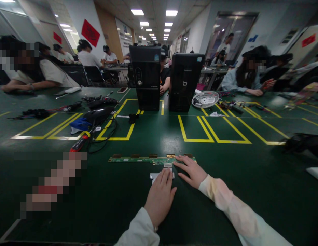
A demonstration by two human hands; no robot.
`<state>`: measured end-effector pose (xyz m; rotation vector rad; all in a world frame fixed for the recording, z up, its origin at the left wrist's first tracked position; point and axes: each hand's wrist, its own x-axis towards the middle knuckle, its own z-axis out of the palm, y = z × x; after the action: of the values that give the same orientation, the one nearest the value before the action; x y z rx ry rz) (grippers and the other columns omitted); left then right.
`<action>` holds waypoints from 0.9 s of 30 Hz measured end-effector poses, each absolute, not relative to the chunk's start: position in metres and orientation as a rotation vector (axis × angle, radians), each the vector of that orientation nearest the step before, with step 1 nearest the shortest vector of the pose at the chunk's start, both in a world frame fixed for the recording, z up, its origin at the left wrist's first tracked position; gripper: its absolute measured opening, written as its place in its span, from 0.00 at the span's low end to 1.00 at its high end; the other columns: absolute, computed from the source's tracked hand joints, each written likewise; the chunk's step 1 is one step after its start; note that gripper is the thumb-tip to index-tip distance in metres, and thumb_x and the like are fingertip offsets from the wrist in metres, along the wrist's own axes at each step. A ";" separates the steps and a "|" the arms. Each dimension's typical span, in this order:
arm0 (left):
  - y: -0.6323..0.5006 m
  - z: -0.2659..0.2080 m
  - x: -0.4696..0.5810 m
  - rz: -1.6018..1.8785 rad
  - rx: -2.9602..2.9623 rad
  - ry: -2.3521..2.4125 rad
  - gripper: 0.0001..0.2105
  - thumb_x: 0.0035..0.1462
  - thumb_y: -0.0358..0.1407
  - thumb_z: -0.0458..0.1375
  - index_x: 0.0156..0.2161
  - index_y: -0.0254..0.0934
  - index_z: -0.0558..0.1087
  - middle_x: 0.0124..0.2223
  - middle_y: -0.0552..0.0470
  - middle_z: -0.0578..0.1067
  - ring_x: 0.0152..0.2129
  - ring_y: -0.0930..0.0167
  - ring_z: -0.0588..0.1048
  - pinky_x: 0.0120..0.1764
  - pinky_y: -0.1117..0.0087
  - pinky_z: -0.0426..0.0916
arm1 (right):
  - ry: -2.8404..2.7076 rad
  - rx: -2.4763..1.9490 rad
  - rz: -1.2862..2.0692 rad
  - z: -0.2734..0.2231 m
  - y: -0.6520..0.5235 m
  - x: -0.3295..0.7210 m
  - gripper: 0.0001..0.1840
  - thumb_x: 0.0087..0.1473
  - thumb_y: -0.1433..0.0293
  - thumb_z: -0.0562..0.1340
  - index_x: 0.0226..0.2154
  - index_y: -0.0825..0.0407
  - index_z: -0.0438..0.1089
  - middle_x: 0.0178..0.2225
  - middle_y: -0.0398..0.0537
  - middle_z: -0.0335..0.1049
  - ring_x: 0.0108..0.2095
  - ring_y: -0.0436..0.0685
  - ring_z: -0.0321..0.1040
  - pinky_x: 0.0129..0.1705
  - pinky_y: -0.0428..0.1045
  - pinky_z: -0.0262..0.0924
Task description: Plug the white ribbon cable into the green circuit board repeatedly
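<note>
A long, narrow green circuit board (133,159) lies crosswise on the table before me, with gold-brown tabs along its far edge. A pale connector (168,165) sits at its near side. My left hand (160,196) is flat, fingers stretched out and close together, the tips on a white strip (154,176) just below that connector. What lies beneath those fingers is partly hidden. My right hand (192,171) is spread with the palm down, its fingertips on or right at the board's right part, covering some of it.
Two black computer towers (148,78) stand upright across the green table (97,191). A white basket (205,99) with small items is to their right. Dark cables and a red-and-black tool (79,143) lie at left, beside a pixelated patch. Yellow tape marks the tabletop; several people sit around.
</note>
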<state>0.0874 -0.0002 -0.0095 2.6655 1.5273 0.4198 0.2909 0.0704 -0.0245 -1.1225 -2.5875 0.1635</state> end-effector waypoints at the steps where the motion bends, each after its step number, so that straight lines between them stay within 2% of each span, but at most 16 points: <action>1: 0.000 -0.009 0.088 0.406 2.663 1.527 0.22 0.62 0.37 0.48 0.58 0.28 0.61 0.60 0.35 0.65 0.58 0.57 0.62 0.55 0.54 0.65 | -2.585 -1.123 0.163 -0.025 0.070 0.291 0.23 0.60 0.62 0.53 0.57 0.51 0.62 0.59 0.55 0.56 0.61 0.62 0.49 0.60 0.63 0.49; 6: 0.000 -0.008 0.091 0.336 2.650 1.577 0.22 0.62 0.37 0.49 0.59 0.27 0.61 0.61 0.35 0.64 0.58 0.57 0.62 0.55 0.53 0.64 | -2.582 -1.104 0.176 -0.027 0.071 0.292 0.24 0.59 0.63 0.54 0.56 0.51 0.62 0.59 0.57 0.56 0.61 0.63 0.49 0.60 0.64 0.50; 13: 0.002 -0.009 0.089 0.308 2.680 1.544 0.21 0.64 0.35 0.46 0.59 0.27 0.60 0.61 0.38 0.63 0.59 0.61 0.60 0.57 0.58 0.62 | -2.592 -1.093 0.182 -0.027 0.072 0.292 0.24 0.60 0.63 0.53 0.57 0.52 0.62 0.60 0.56 0.55 0.62 0.63 0.48 0.61 0.64 0.49; 21: 0.003 -0.007 0.093 0.296 2.661 1.584 0.21 0.63 0.36 0.47 0.59 0.27 0.62 0.61 0.37 0.63 0.59 0.60 0.61 0.57 0.57 0.62 | -2.598 -1.089 0.195 -0.026 0.073 0.293 0.24 0.60 0.63 0.54 0.57 0.52 0.61 0.60 0.56 0.55 0.62 0.63 0.49 0.60 0.64 0.49; 27: 0.001 -0.006 0.104 0.258 2.629 1.680 0.23 0.62 0.36 0.49 0.59 0.24 0.61 0.61 0.35 0.63 0.58 0.58 0.61 0.56 0.56 0.62 | -2.573 -1.100 0.180 -0.029 0.073 0.292 0.24 0.59 0.63 0.54 0.56 0.51 0.62 0.60 0.56 0.56 0.61 0.63 0.50 0.60 0.64 0.49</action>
<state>0.1039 0.0009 -0.0063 2.6292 1.6804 0.2577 0.2922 0.0730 -0.0288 -1.1004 -2.5732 0.1804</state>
